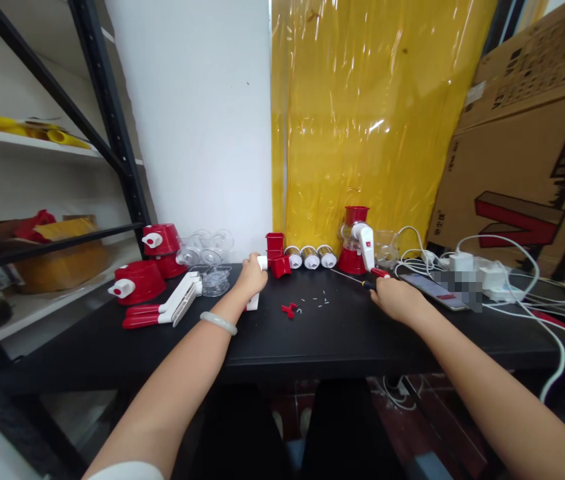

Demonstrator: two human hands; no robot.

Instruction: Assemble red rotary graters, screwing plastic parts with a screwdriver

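Observation:
My left hand (252,276) is closed around a white plastic part (253,303), much of which the fingers hide. Right beside that hand stands a red hopper piece (275,248). My right hand (395,297) grips the dark handle of a screwdriver (368,285), its thin shaft pointing left over the table. Behind the screwdriver is an assembled red and white rotary grater (353,259). Between my hands a small red three-armed piece (289,310) and several small screws (319,300) lie on the black table (307,343).
Several metal drum cutters (311,257) lie at the back. Red bases (137,281), clear plastic parts (215,280) and white arms with red handles (175,303) are at left. A phone (432,291), white cables (527,320) and a large cardboard box (522,153) occupy the right.

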